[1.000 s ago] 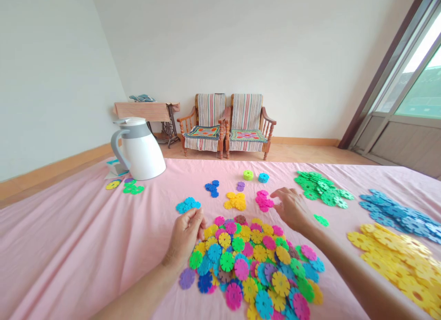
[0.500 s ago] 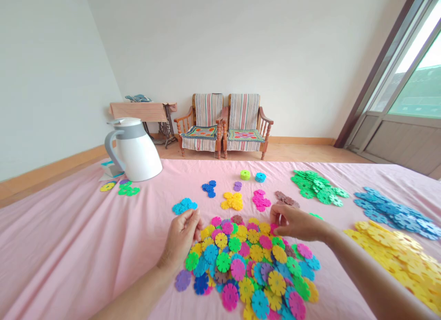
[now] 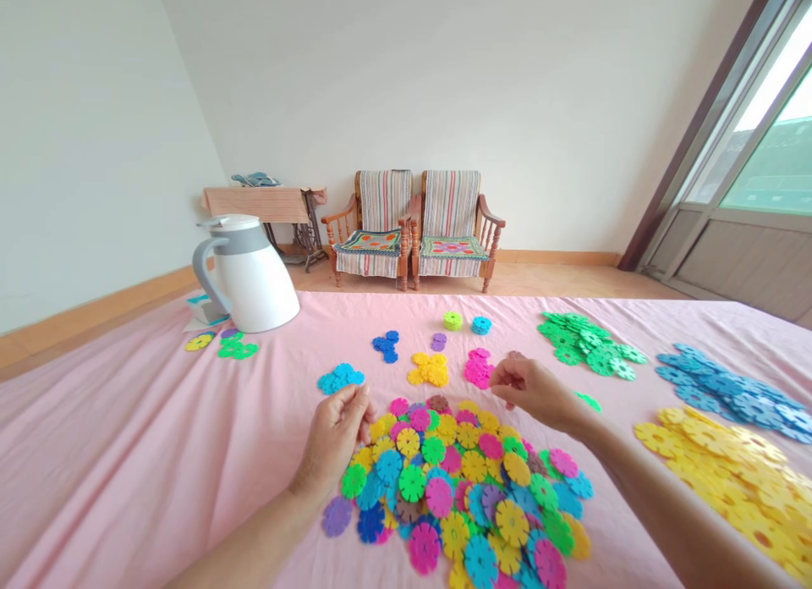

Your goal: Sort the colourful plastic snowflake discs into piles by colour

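A mixed heap of colourful notched plastic discs (image 3: 437, 496) lies on the pink cloth (image 3: 190, 454). At its upper left edge is my left hand (image 3: 339, 424), thumb and fingers pressed together; whatever may be between them is hidden. My right hand (image 3: 533, 390) is closed in a pinch beyond the heap, its fingertips against the right side of a small pile of pink discs (image 3: 478, 369). What it grips cannot be made out. Partly hidden behind that hand are brown discs (image 3: 516, 355). Yellow discs (image 3: 429, 370) and light blue discs (image 3: 341, 378) lie in small piles nearby.
To the right spread larger piles of green (image 3: 587, 345), blue (image 3: 723, 386) and yellow discs (image 3: 742, 479). A white jug (image 3: 260, 284) stands at the back left. Dark blue (image 3: 386, 347) and purple discs (image 3: 438, 342) lie further back. Two wooden chairs (image 3: 412, 233) stand beyond.
My right hand has moved from the heap's upper edge up and slightly left to the pink pile. A pink disc at its fingertips no longer shows on the heap. My left hand stays put.
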`<state>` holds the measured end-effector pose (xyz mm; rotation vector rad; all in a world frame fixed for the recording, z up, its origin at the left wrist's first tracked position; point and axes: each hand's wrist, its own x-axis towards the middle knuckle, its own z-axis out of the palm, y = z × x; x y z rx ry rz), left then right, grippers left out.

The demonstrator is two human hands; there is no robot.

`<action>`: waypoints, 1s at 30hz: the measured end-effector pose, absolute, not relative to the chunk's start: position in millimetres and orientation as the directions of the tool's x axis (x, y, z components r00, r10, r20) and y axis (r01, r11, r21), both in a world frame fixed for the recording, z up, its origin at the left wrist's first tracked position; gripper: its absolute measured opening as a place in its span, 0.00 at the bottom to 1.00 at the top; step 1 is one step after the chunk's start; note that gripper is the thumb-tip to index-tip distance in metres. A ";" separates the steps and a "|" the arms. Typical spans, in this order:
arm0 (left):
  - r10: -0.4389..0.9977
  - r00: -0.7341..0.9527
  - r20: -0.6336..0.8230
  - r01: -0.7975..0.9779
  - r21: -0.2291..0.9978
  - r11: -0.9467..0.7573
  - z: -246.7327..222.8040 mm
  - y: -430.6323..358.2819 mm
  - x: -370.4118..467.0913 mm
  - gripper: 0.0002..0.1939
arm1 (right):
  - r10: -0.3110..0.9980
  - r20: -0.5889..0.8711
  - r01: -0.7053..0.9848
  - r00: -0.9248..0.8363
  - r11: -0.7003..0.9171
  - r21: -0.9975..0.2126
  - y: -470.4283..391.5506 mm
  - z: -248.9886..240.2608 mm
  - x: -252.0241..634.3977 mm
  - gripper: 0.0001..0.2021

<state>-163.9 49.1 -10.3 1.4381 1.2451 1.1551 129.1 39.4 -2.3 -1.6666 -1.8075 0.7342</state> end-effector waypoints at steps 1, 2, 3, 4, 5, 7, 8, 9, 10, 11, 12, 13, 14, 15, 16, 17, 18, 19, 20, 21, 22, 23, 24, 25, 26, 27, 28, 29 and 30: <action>0.993 0.064 0.095 0.171 0.980 -0.105 -10.3 49.2 -163.8 0.20 | 0.991 0.014 0.710 -0.136 0.107 -0.696 35.8 0.4 128.5 0.03; 0.993 0.065 0.095 0.172 0.980 -0.105 -10.3 49.3 -163.8 0.20 | 0.980 -0.017 0.724 -0.197 0.134 -0.676 32.3 2.9 127.5 0.04; 0.993 0.067 0.096 0.172 0.979 -0.107 -10.4 49.5 -163.8 0.20 | 0.970 -0.047 0.731 -0.237 0.147 -0.667 29.2 4.8 126.1 0.05; 0.993 0.069 0.098 0.173 0.979 -0.108 -10.5 49.7 -163.8 0.20 | 0.964 -0.068 0.735 -0.257 0.150 -0.661 26.7 6.1 124.6 0.07; 0.992 0.071 0.100 0.174 0.979 -0.111 -10.7 49.9 -164.0 0.20 | 0.961 -0.084 0.740 -0.264 0.146 -0.657 24.7 6.7 123.1 0.08; 0.992 0.075 0.103 0.176 0.978 -0.115 -11.1 50.3 -164.3 0.20 | 0.962 -0.095 0.753 -0.257 0.137 -0.644 22.6 6.5 120.6 0.09; 0.992 0.076 0.105 0.177 0.977 -0.117 -11.2 50.4 -164.4 0.20 | 0.964 -0.093 0.758 -0.251 0.136 -0.637 22.1 6.0 120.0 0.09; 0.991 0.077 0.106 0.177 0.977 -0.118 -11.4 50.4 -164.6 0.20 | 0.965 -0.088 0.762 -0.247 0.136 -0.634 21.9 5.6 119.7 0.09; 0.991 0.077 0.108 0.176 0.977 -0.120 -11.6 50.3 -164.7 0.20 | 0.966 -0.084 0.761 -0.244 0.137 -0.634 21.8 5.3 119.9 0.08; 0.991 0.076 0.108 0.174 0.977 -0.120 -11.8 50.2 -164.7 0.20 | 0.966 -0.080 0.758 -0.245 0.139 -0.638 22.0 5.3 120.4 0.07; 0.991 0.076 0.108 0.173 0.978 -0.120 -12.0 50.0 -164.7 0.20 | 0.964 -0.077 0.750 -0.253 0.145 -0.645 22.4 5.7 121.1 0.06; 0.991 0.074 0.107 0.173 0.978 -0.119 -12.3 49.9 -164.6 0.20 | 0.961 -0.074 0.738 -0.265 0.152 -0.658 23.3 6.5 121.8 0.05; 0.992 0.074 0.106 0.172 0.978 -0.117 -12.5 49.7 -164.5 0.20 | 0.959 -0.069 0.723 -0.277 0.160 -0.672 24.7 7.7 122.1 0.04; 0.992 0.074 0.104 0.172 0.978 -0.116 -12.8 49.7 -164.3 0.20 | 0.958 -0.059 0.707 -0.282 0.166 -0.687 26.9 9.3 121.9 0.03; 0.992 0.075 0.103 0.172 0.978 -0.115 -13.1 49.8 -164.1 0.20 | 0.958 -0.047 0.691 -0.281 0.169 -0.703 29.8 10.9 120.8 0.02; 0.992 0.077 0.103 0.171 0.979 -0.114 -13.4 49.9 -163.9 0.20 | 0.963 -0.030 0.677 -0.269 0.167 -0.717 33.5 12.5 118.6 0.01; 0.992 0.079 0.103 0.171 0.979 -0.115 -13.7 50.2 -163.8 0.19 | 0.969 -0.010 0.666 -0.245 0.161 -0.728 38.1 13.7 115.0 0.01; 0.991 0.082 0.104 0.172 0.978 -0.117 -13.9 50.6 -163.7 0.19 | 0.976 0.011 0.661 -0.216 0.155 -0.735 43.4 14.3 110.2 0.02; 0.991 0.085 0.107 0.173 0.977 -0.121 -14.0 50.9 -163.7 0.19 | 0.981 0.032 0.658 -0.189 0.151 -0.738 49.3 14.0 104.1 0.01; 0.990 0.088 0.111 0.174 0.977 -0.125 -14.1 51.1 -163.8 0.19 | 0.985 0.050 0.658 -0.166 0.148 -0.738 55.8 12.9 97.0 0.01; 0.989 0.091 0.114 0.176 0.976 -0.129 -14.1 51.2 -164.0 0.19 | 0.987 0.065 0.662 -0.147 0.147 -0.735 62.7 10.9 89.3 0.01; 0.989 0.094 0.115 0.178 0.975 -0.130 -14.0 51.2 -164.2 0.19 | 0.988 0.077 0.667 -0.134 0.148 -0.730 69.9 8.1 81.3 0.02; 0.989 0.095 0.115 0.180 0.975 -0.131 -13.8 50.9 -164.5 0.19 | 0.988 0.085 0.672 -0.127 0.149 -0.726 76.9 4.8 73.4 0.03; 0.989 0.097 0.113 0.183 0.974 -0.130 -13.5 50.5 -164.8 0.19 | 0.989 0.093 0.676 -0.119 0.149 -0.721 83.7 1.4 66.1 0.04; 0.989 0.099 0.111 0.187 0.974 -0.128 -13.3 49.9 -165.0 0.19 | 0.989 0.103 0.681 -0.108 0.149 -0.717 89.8 -1.9 59.8 0.05; 0.989 0.101 0.109 0.190 0.974 -0.127 -13.0 49.2 -165.3 0.19 | 0.989 0.114 0.686 -0.096 0.149 -0.712 95.0 -4.7 54.8 0.06; 0.989 0.102 0.108 0.192 0.973 -0.126 -12.9 48.6 -165.6 0.19 | 0.989 0.126 0.692 -0.081 0.147 -0.706 98.9 -6.7 51.1 0.07; 0.989 0.103 0.107 0.194 0.973 -0.126 -12.9 48.1 -165.8 0.19 | 0.988 0.137 0.700 -0.064 0.143 -0.700 101.3 -7.8 48.9 0.08; 0.989 0.102 0.106 0.196 0.973 -0.125 -13.0 47.9 -166.1 0.19 | 0.988 0.147 0.709 -0.048 0.138 -0.692 101.9 -8.1 48.1 0.08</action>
